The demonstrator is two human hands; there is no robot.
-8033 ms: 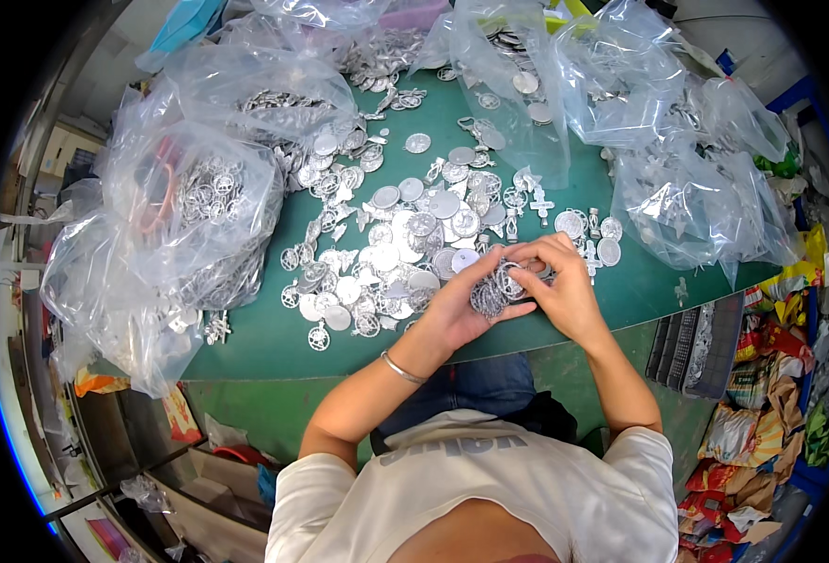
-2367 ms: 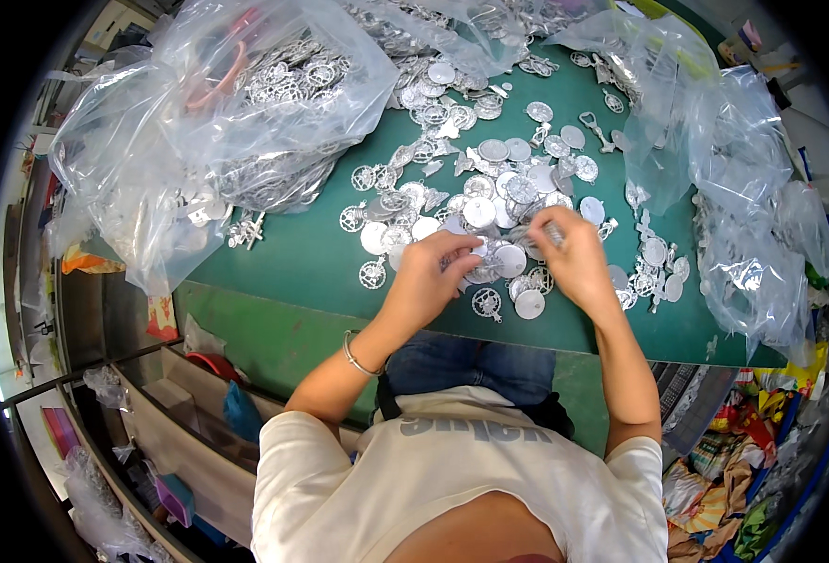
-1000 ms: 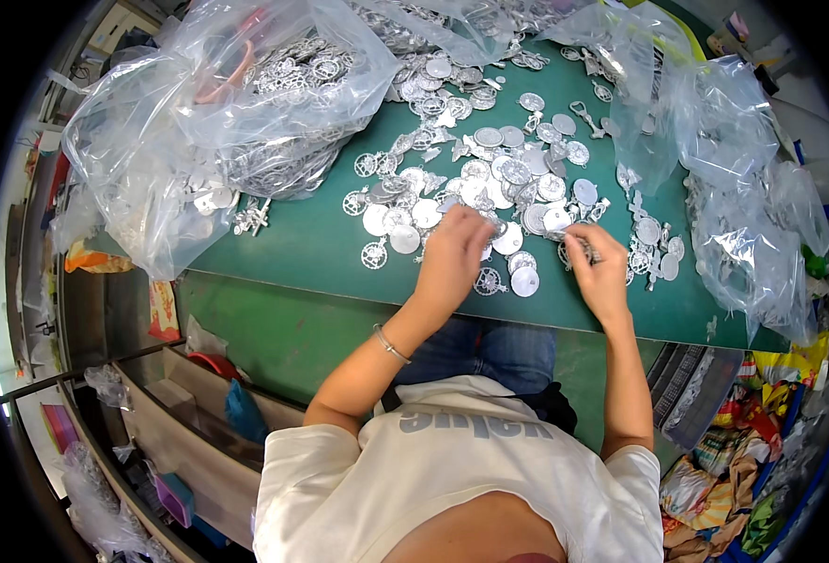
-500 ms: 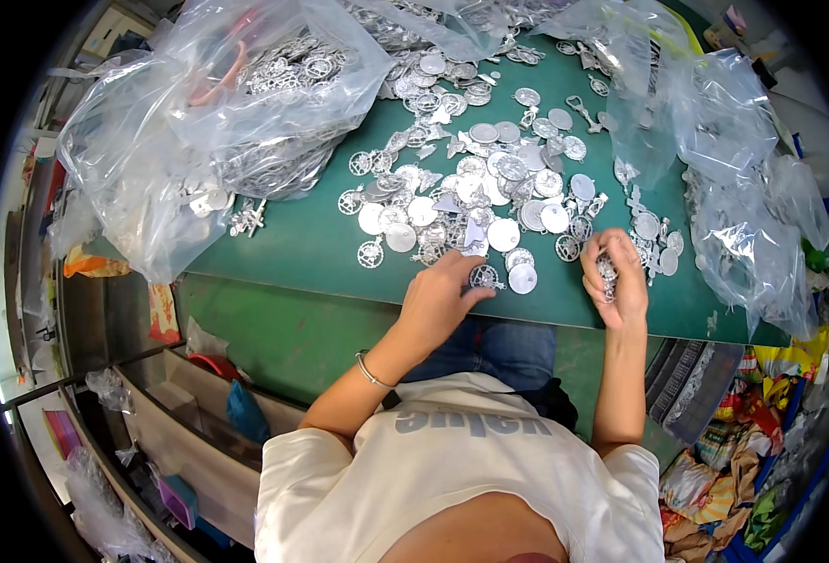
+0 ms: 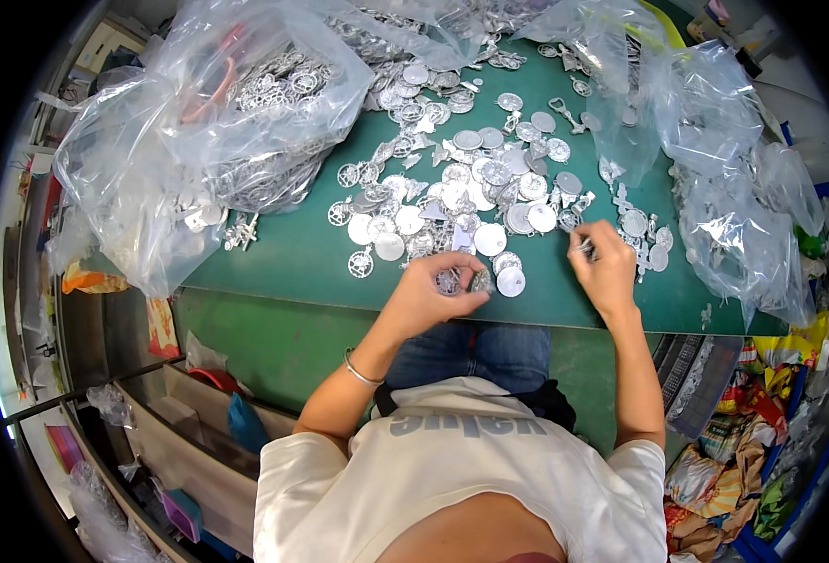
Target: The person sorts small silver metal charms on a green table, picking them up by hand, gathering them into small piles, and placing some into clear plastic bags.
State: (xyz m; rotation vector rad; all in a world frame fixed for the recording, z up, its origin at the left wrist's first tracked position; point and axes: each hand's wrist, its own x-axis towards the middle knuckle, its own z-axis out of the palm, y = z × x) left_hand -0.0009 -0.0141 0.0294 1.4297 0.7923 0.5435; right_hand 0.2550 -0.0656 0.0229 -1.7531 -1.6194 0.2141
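On the green tabletop [image 5: 283, 272] lies a loose pile of silver-coloured metal pendants [image 5: 495, 173], some plain discs, some openwork wheels. At the table's near edge, my left hand [image 5: 418, 302] is closed round a round openwork pendant [image 5: 447, 281], with another piece showing at its fingertips. My right hand [image 5: 608, 270] is at the pile's right side, its fingers curled round small metal pieces [image 5: 587, 249]; part of what it grips is hidden. Two plain discs [image 5: 510, 281] lie just right of my left hand.
A large clear plastic bag [image 5: 283, 141] full of openwork metal pieces stands at the left. More clear bags [image 5: 729, 188] lie along the right. A bottle-opener-shaped piece [image 5: 565, 113] sits behind the pile. An open drawer [image 5: 189, 422] is below left; crumpled coloured packaging [image 5: 715, 479] is below right.
My left hand has lifted the openwork pendant from the table edge and gripped it. My right hand has turned over and moved slightly away from me, toward the pile's right edge.
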